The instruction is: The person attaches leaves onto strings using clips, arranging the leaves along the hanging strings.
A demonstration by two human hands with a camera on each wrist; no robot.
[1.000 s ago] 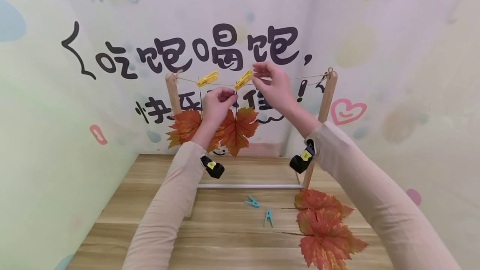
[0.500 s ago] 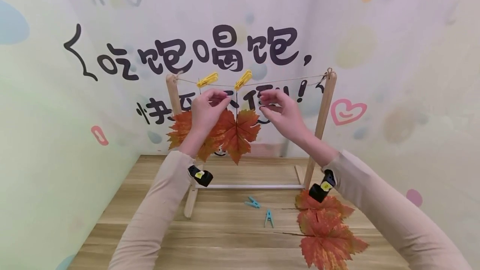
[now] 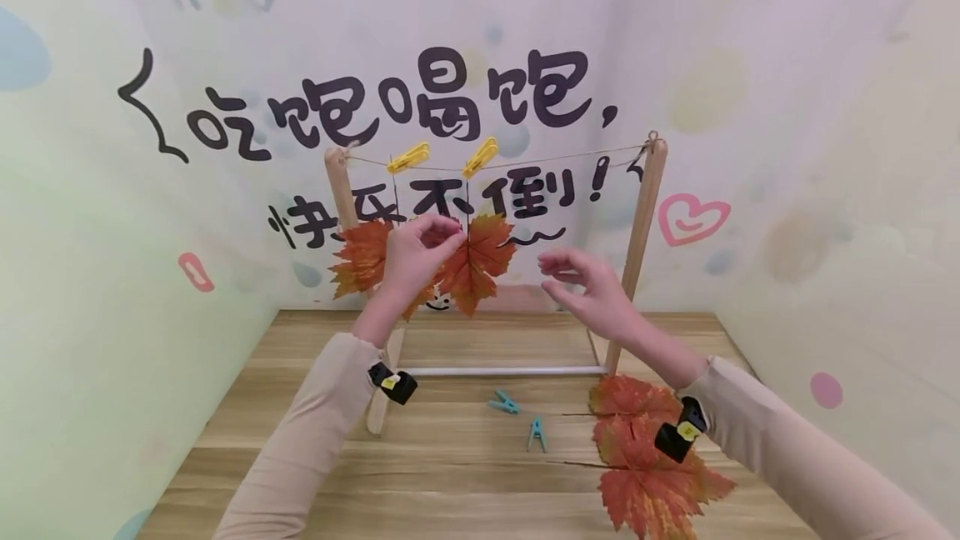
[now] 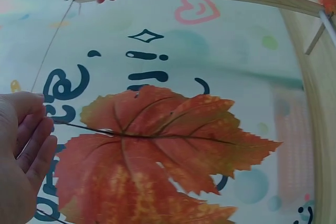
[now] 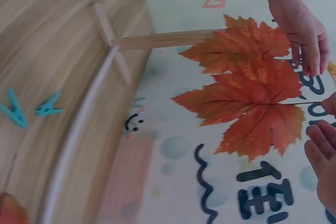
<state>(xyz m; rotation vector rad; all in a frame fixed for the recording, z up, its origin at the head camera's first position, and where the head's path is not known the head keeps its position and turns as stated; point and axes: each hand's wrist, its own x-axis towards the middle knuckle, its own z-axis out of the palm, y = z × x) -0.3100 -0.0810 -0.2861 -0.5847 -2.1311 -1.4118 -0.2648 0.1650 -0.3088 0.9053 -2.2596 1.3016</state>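
Observation:
Two orange-red maple leaves hang by their dark stems from a string (image 3: 555, 160). Yellow clothespins grip the stems: the left clothespin (image 3: 408, 158) and the right clothespin (image 3: 481, 157). My left hand (image 3: 416, 257), fingers loosely bent and holding nothing, is in front of the left leaf (image 3: 360, 255) and overlaps the edge of the right leaf (image 3: 480, 265). In the left wrist view a leaf (image 4: 157, 140) hangs beside the fingers. My right hand (image 3: 592, 290) hovers right of the leaves, its fingers apart and relaxed around nothing. In the right wrist view both leaves (image 5: 257, 108) show whole stretches of veins.
Wooden posts, left (image 3: 341, 190) and right (image 3: 645, 232), carry the string, joined low down by a white rod (image 3: 502, 372). Two blue clothespins (image 3: 505, 402) lie on the wooden table (image 3: 450, 482). Overlapping maple leaves (image 3: 652, 490) rest at the right, under the right forearm. A printed cloth hangs behind.
My right hand has left the right yellow clothespin and moved down and right. My left hand has come away from the stem and dropped lower. The leaf stays hanging.

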